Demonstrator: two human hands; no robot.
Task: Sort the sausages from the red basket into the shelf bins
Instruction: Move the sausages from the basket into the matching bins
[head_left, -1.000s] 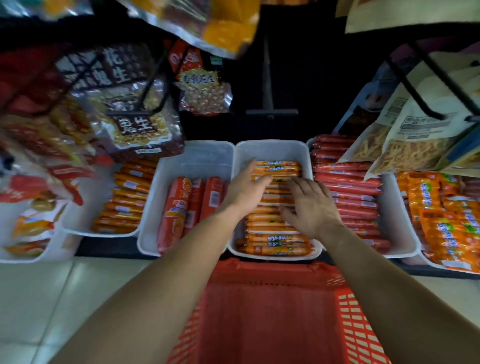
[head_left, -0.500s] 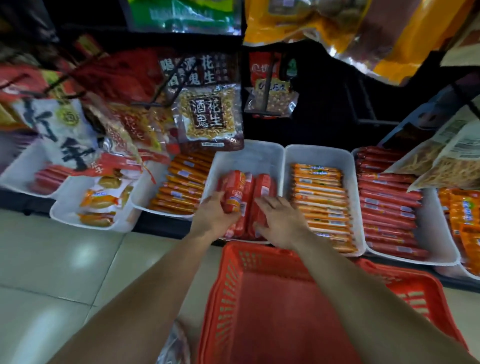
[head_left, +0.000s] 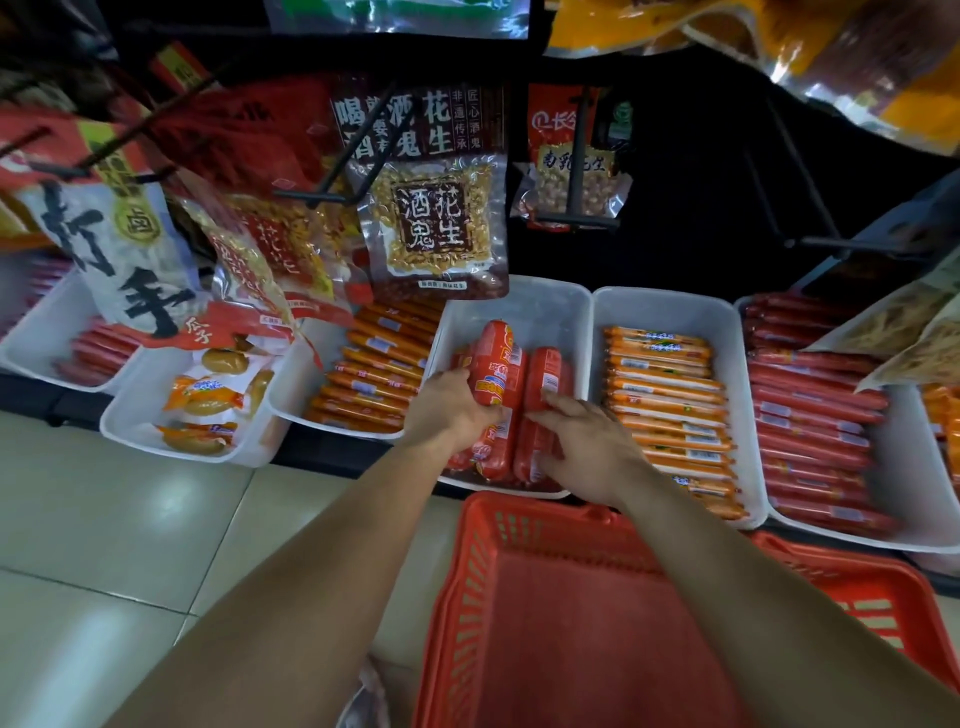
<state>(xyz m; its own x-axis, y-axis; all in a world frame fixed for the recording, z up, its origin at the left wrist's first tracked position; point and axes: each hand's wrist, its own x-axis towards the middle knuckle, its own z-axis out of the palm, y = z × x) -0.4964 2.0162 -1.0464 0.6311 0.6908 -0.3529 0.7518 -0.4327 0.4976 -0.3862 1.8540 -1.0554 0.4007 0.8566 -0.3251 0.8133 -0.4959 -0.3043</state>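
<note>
One thick sausage (head_left: 496, 364) inside the curled left grip (head_left: 452, 410), its neighbour (head_left: 548, 374) under the flat, spread right grip (head_left: 587, 447).

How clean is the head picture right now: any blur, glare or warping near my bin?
Head view: wide-angle warp curves the white plastic bin row and pale floor tiles; head view: soft glare on the tiles and the clear hanging peanut bag; head view: left hand, right hand and the fat red sausage read sharp, the thin red sausages far right smeared.
</note>
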